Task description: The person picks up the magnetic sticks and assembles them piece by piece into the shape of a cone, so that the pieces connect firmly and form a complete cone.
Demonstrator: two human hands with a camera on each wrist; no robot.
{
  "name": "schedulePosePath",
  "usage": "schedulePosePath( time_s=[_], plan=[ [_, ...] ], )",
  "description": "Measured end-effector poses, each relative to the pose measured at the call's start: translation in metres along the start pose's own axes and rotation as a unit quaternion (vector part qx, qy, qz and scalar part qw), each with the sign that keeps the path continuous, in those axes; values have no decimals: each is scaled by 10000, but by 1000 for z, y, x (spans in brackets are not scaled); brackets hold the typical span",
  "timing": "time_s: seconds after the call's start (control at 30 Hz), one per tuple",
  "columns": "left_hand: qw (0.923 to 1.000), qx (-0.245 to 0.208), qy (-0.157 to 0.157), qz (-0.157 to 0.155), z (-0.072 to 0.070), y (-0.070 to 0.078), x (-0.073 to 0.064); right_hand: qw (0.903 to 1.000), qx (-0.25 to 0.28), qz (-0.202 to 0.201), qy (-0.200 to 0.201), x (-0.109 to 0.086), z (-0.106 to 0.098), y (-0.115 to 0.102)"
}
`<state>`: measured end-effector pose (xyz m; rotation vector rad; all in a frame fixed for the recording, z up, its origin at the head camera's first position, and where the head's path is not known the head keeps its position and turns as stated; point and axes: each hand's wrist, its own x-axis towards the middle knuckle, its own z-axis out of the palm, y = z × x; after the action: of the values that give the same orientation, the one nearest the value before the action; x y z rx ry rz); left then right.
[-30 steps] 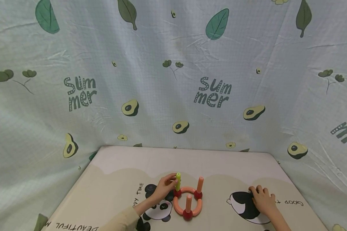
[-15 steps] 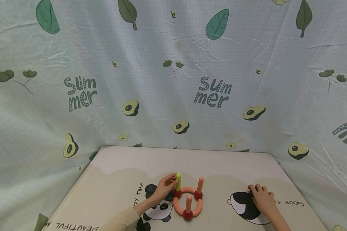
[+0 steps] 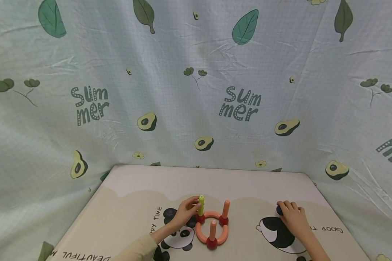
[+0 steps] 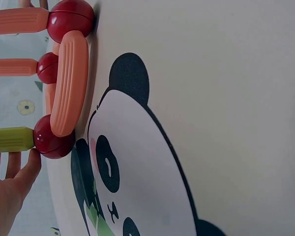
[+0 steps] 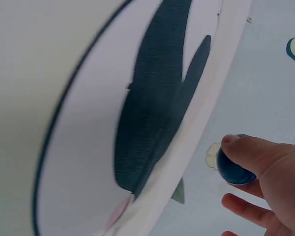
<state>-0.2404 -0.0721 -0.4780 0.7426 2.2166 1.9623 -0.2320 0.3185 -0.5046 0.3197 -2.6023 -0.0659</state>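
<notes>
Four-part colours make up a toy ring: curved orange pieces (image 3: pixel 199 232) joined by red balls (image 3: pixel 212 243), with upright orange rods (image 3: pixel 226 209) and one yellow-green rod (image 3: pixel 201 206). My left hand (image 3: pixel 187 212) pinches the yellow-green rod between thumb and fingers. In the left wrist view, a fingertip lies against the red ball (image 4: pixel 53 140) at that rod's base. Over to the right, my right hand (image 3: pixel 294 217) grips a dark blue ball (image 5: pixel 234 167) between thumb and fingers. It appears raised off the table in the right wrist view. The ball's far side is hidden by the hand.
The pale table mat (image 3: pixel 248 185) carries printed animals and lettering, including a panda (image 3: pixel 179 237) under the left forearm. A patterned curtain (image 3: pixel 170 90) hangs behind the table and along both sides.
My right hand has shifted slightly left and away from me, and a dark blue ball now shows in its fingers. The left hand and the ring look unchanged.
</notes>
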Motion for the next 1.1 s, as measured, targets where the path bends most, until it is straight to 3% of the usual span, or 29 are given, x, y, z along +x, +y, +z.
schedulePosePath(
  time_s=[0.17, 0.53, 0.63, 0.8, 1.1],
  plan=[
    [9999, 23, 36, -95, 0, 0, -1, 9994, 16, -251, 239, 7, -1, -2],
    [9999, -68, 24, -134, -2, -24, 6, 9955, 125, -815, 465, 24, -6, -12],
    [9999, -53, 42, -128, -1, -20, 5, 9944, 151, -905, 526, 31, -8, -16],
    [9999, 22, 37, -155, 0, 0, 0, 9913, 266, -1077, 711, 43, -13, -25],
    [9998, 27, 28, -186, 0, 0, 1, 9853, 443, -1363, 925, 59, -23, -43]
  ],
)
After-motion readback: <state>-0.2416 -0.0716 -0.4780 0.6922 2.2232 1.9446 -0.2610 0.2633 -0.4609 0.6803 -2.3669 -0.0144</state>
